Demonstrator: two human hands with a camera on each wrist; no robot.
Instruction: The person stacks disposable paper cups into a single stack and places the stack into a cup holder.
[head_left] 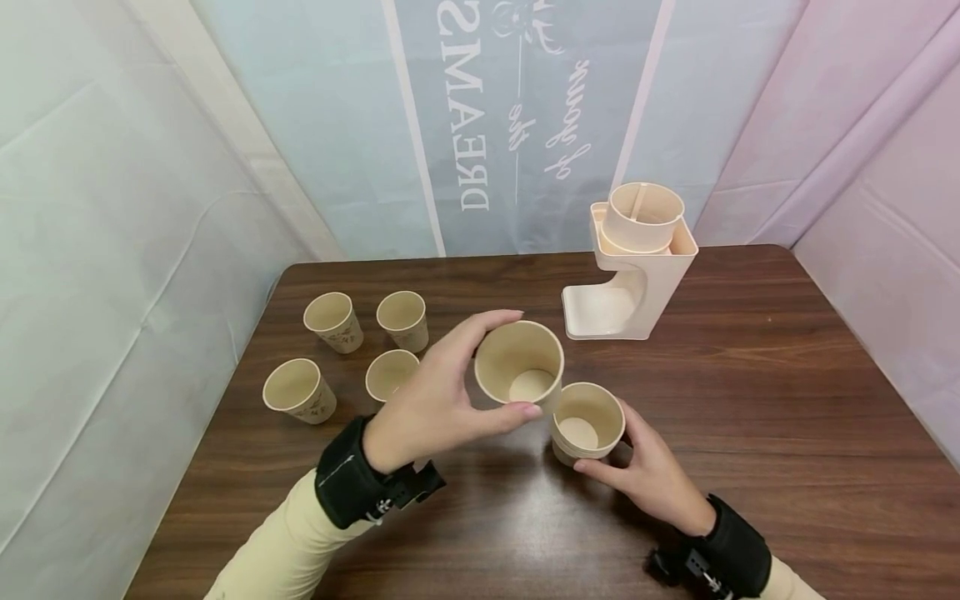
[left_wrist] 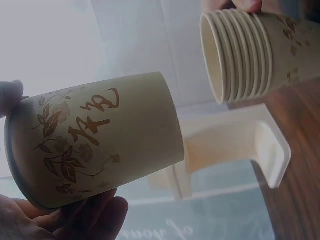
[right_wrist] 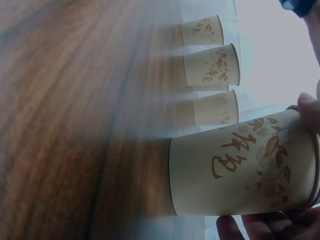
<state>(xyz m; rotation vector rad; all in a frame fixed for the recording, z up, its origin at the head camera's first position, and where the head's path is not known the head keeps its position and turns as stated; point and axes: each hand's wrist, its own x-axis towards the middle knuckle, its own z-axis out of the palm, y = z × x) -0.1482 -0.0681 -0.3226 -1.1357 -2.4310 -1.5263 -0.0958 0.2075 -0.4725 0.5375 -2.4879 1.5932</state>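
Observation:
My left hand (head_left: 438,396) holds a single beige paper cup (head_left: 517,362) near its rim, thumb on the near side and fingers around the far side. Brown leaves, flowers and writing decorate its wall, and the cup (left_wrist: 100,140) looks raised in the left wrist view. Beside it, my right hand (head_left: 656,471) grips a stack of nested paper cups (head_left: 588,417) by the upper part. Several rims show close together on the stack (left_wrist: 240,55) in the left wrist view. The stack's base (right_wrist: 182,175) is right at the tabletop in the right wrist view.
Several upright paper cups (head_left: 300,392) stand apart on the left of the brown wooden table (head_left: 750,375); my left hand partly covers one. At the back right stands a cream plastic dispenser (head_left: 656,292) with a round tube on top. Printed cloth (head_left: 525,225) hangs behind.

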